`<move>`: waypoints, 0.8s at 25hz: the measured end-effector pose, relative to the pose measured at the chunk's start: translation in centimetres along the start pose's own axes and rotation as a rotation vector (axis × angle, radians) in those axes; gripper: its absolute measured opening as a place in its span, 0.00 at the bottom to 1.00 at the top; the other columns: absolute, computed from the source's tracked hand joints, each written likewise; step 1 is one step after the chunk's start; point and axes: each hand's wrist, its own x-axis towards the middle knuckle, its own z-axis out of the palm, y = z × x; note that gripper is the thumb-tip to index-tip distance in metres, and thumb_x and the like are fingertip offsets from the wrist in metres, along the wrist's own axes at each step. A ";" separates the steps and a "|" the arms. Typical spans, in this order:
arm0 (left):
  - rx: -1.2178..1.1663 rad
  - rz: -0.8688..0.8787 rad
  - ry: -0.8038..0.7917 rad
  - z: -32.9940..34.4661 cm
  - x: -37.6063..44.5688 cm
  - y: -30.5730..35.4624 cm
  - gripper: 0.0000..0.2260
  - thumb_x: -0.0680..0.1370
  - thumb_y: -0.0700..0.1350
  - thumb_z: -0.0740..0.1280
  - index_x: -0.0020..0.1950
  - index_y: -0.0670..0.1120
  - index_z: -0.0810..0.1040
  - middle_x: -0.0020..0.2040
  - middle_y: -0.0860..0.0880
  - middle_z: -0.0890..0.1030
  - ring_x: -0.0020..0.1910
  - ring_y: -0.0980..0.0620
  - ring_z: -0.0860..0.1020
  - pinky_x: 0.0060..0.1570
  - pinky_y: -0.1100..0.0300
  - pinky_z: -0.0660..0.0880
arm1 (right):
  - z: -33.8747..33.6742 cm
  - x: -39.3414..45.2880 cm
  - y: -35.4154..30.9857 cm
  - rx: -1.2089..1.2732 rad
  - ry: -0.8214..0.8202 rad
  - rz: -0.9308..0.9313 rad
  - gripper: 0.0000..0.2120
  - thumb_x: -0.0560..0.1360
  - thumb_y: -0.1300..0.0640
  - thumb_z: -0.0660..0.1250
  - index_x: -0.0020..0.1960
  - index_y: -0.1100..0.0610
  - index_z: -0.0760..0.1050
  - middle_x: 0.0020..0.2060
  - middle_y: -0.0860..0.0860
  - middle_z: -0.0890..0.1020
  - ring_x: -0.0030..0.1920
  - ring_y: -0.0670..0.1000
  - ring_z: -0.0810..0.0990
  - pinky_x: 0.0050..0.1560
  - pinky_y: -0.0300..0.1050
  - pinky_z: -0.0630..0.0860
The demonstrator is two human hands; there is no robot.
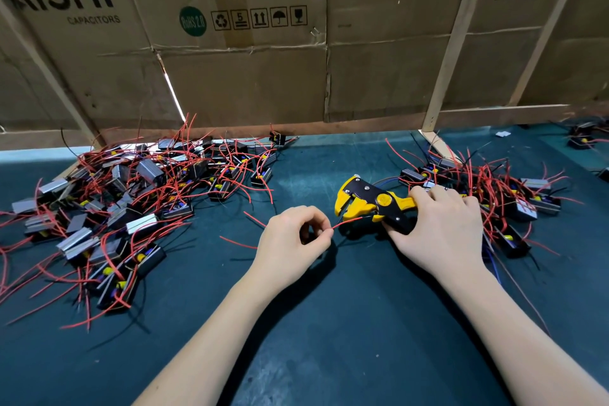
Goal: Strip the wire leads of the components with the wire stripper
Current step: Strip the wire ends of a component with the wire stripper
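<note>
Here, over a dark teal counter [329, 323], the right hand [441, 227] wraps its curled fingers around the handles of a yellow and black wire stripper [372, 203], whose head points left and lies just above the counter near its middle. The left hand [293, 244] pinches a red wire lead [346, 222] between thumb and forefinger; the lead runs rightward from the fingertips into the stripper's head, under its yellow part.

A large pile of components [125, 204], black and grey blocks with red and black leads sprawling in every direction, covers the counter's left side. A smaller heap [501, 194] lies at the right, just behind and beside the right hand.

Flattened cardboard [244, 82] braced by pale wooden slats [451, 43] stands along the back edge. It reads "AiSHi CAPACITORS" at the upper left, partly repeated at the upper right, with a green "RoHS 2.0" oval and a row of shipping symbols, one bearing a "5".
</note>
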 end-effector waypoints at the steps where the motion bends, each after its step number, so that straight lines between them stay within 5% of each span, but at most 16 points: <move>1: -0.001 0.000 -0.002 0.0 0.0 0.0 0.06 0.74 0.41 0.71 0.39 0.51 0.78 0.36 0.55 0.78 0.36 0.56 0.73 0.42 0.55 0.74 | -0.1 0.0 0.0 0.001 0.008 -0.007 0.24 0.61 0.40 0.77 0.45 0.59 0.78 0.40 0.57 0.80 0.44 0.61 0.79 0.45 0.52 0.64; 15: 0.001 -0.003 -0.014 -0.4 0.1 -0.1 0.06 0.73 0.40 0.71 0.38 0.49 0.78 0.34 0.54 0.77 0.33 0.57 0.73 0.41 0.58 0.74 | -1.2 0.3 -0.1 0.007 -0.053 0.013 0.23 0.60 0.37 0.78 0.30 0.55 0.74 0.25 0.54 0.77 0.31 0.59 0.80 0.33 0.43 0.61; 18: -0.005 0.006 -0.015 -0.6 0.0 -0.2 0.07 0.74 0.41 0.70 0.38 0.50 0.76 0.34 0.54 0.78 0.34 0.54 0.74 0.41 0.55 0.74 | -0.7 0.3 -0.3 0.032 0.014 0.012 0.23 0.61 0.38 0.78 0.34 0.57 0.77 0.29 0.55 0.78 0.33 0.60 0.80 0.34 0.44 0.63; 20: -0.016 0.009 -0.008 -0.6 0.0 -0.2 0.06 0.76 0.42 0.69 0.40 0.50 0.76 0.34 0.53 0.78 0.34 0.51 0.75 0.41 0.53 0.75 | -0.3 0.3 0.0 -0.007 0.049 0.015 0.26 0.62 0.38 0.77 0.43 0.60 0.78 0.36 0.57 0.79 0.39 0.61 0.79 0.42 0.51 0.67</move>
